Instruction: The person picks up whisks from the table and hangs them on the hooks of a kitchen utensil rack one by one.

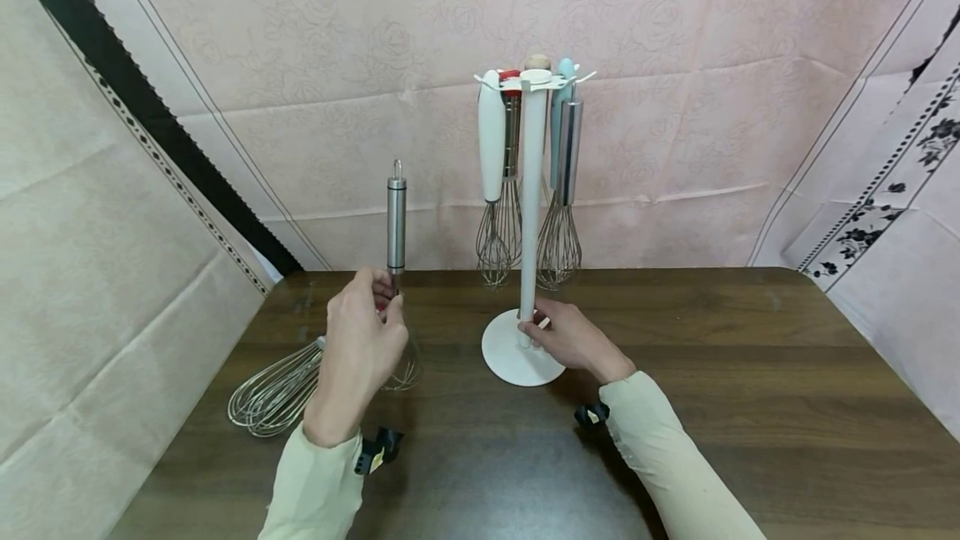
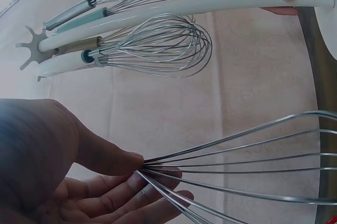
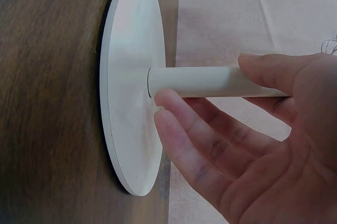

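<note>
My left hand (image 1: 358,340) pinches a steel-handled whisk (image 1: 396,223) between thumb and fingers. This whisk stands handle up, its wire loops partly hidden behind the hand; in the left wrist view the thumb presses where the wires (image 2: 231,171) gather. With my right hand (image 1: 573,338) I hold the lower pole (image 3: 202,81) of a white whisk stand (image 1: 531,190), close above its round base (image 3: 131,129). From the stand's top hooks hang several whisks, among them a white-handled one (image 1: 491,140) on the left and a steel-handled one (image 1: 570,152) on the right.
Another whisk (image 1: 277,390) lies on the brown wooden table (image 1: 720,407) at the left, partly behind my left hand. A bit of red shows by the left fingers. Pale patterned cloth (image 1: 337,23) hangs behind the table and along both sides.
</note>
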Demonstrator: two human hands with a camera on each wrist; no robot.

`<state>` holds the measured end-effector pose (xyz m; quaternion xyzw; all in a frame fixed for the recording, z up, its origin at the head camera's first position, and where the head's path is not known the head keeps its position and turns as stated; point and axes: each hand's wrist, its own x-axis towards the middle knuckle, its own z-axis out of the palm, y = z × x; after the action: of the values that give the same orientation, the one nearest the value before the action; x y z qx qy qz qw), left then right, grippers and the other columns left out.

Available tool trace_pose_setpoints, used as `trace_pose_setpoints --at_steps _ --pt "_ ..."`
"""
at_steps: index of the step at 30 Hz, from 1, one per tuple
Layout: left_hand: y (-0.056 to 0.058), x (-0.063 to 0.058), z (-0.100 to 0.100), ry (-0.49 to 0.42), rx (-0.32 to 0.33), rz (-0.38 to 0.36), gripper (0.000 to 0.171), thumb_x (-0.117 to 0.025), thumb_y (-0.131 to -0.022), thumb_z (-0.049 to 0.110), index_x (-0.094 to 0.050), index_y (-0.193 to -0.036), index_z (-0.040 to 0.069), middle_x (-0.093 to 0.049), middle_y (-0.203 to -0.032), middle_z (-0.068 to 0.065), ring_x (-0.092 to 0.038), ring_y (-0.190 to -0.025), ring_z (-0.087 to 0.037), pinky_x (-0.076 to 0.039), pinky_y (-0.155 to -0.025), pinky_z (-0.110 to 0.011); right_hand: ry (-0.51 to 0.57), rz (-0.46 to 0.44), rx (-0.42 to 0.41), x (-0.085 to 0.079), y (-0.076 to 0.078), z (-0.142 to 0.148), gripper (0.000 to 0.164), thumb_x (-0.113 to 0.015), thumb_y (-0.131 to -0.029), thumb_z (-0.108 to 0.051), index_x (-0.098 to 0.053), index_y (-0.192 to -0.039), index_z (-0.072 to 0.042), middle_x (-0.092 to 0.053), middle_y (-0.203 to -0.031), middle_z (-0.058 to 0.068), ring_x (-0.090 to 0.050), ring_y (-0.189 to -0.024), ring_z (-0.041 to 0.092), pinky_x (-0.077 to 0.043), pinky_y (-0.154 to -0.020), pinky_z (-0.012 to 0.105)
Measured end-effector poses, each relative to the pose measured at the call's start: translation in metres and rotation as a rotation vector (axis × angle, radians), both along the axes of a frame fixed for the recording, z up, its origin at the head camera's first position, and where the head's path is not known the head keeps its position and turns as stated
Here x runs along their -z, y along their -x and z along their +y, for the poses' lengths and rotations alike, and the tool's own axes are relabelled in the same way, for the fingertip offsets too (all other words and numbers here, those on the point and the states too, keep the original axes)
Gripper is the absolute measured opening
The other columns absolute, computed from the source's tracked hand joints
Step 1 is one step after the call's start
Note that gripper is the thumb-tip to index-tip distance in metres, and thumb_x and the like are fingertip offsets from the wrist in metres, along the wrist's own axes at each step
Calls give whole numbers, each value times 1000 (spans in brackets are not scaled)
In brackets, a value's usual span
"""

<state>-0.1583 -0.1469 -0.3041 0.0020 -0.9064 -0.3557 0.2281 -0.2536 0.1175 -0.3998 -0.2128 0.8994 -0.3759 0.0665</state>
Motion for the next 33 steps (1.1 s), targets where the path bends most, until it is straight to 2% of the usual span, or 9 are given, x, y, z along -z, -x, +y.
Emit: trace_pose_setpoints --at_steps 14,23,33 --pt "-6 -10 5 -40 6 33 16 -60 -99 3 -61 -114 0 -67 -106 -14 -69 -97 -28 -60 -86 -43 12 1 -3 1 1 -1 26 -60 -104 -24 -63 -126 -12 -71 -110 11 -71 -92 20 -59 -76 38" --pt "-7 -13 9 -58 12 55 16 -62 -98 3 -61 -113 2 -69 -104 -12 -70 -95 -26 -59 -84 -42 -5 5 1 1 -1 -2 26 -61 -103 -25 -63 -126 -12 -70 -111 11 -70 -90 18 -59 -76 38" --pt "-10 -18 17 -118 49 97 16 -63 -96 -1 -61 -112 1 -68 -105 -12 -71 -95 -25 -61 -85 -38 0 1 2 1 -1 -1 27 -61 -104 -26 -62 -127 -12 -71 -110 10 -71 -93 19 -59 -76 38"
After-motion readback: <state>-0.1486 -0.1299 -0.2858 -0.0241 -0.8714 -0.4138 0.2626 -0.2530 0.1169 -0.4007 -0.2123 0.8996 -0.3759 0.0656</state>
